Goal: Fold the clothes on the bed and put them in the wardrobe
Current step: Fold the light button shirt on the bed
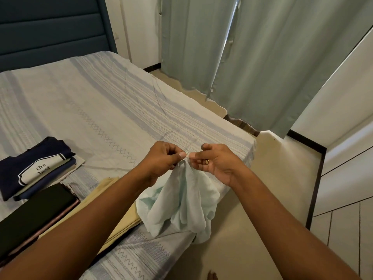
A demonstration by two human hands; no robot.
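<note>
Head view: left hand (161, 158), right hand (217, 161) raised, fingers pinching pale garment (181, 201).

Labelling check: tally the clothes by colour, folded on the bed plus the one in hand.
Navy printed top: 1
Black folded piece: 1
Pale yellow folded piece: 1
Pale mint garment, pinched by left hand and right hand: 1
Total: 4; layers beneath navy and black unclear.

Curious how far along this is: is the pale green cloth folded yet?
Not folded: the pale green cloth hangs bunched, pinched at its top by the left hand and right hand.
</note>
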